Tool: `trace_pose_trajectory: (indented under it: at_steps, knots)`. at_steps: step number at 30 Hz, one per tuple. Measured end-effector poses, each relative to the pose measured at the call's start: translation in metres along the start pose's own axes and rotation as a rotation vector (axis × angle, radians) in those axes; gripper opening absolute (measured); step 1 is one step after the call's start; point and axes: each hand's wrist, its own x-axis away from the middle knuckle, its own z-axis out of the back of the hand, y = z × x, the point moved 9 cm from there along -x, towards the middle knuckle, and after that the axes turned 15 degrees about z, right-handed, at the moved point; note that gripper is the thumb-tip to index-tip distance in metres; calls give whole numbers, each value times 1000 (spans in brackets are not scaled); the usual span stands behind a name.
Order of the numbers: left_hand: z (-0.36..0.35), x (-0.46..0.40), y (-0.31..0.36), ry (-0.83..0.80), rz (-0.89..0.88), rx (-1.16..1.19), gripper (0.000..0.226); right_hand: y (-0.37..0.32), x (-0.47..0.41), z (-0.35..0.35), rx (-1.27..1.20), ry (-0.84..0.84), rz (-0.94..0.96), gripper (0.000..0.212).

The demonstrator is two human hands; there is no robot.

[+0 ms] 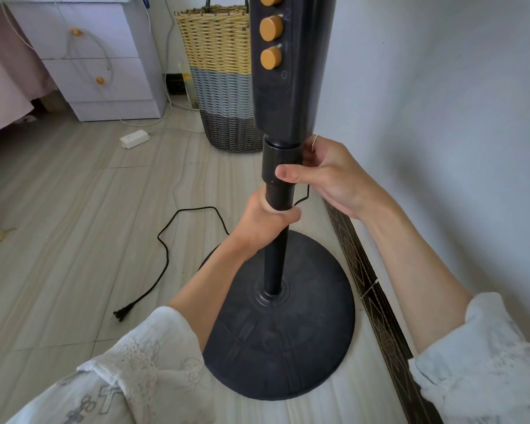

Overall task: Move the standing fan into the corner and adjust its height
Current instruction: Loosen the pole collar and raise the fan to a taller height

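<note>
Pale floor tiles (pixel 74 194) meet a grey wall (pixel 441 102) where the standing fan (pixel 276 166) rests on its round base (pixel 288 347), just beside the skirting. The left hand (pixel 266 218) clenches the lower pole under the height collar (pixel 280 162), around which the right hand (pixel 328 175) is wrapped. Judged well done, the left steadies while the right loosens the collar, then the column slides straight.

The black standing fan (pixel 283 96) stands upright on its round base (pixel 285 341) beside the wall (pixel 441 87); the left hand (pixel 265 218) wraps the pole (pixel 274 258) just under the height collar (pixel 282 162); the right hand (pixel 325 175) grips that collar, thumb across its front; the black cord (pixel 162 249) trails over the tiled floor (pixel 74 209), its plug (pixel 123 312) lying loose; a woven basket (pixel 221 75) stands behind.
</note>
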Motion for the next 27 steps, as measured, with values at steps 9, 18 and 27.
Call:
trace_pose_trajectory:
  at_steps: [9, 18, 27]
  knots:
    - [7, 12, -1, -412, 136, -156, 38, 12, 12, -6, -259, -5, -27, 23]
    - [94, 31, 96, 133, -159, 219, 36, 1, 16, 5, 61, 111, 22, 25]
    - [47, 42, 118, -128, -280, 86, 42, 15, 11, -20, -332, 204, 21, 31]
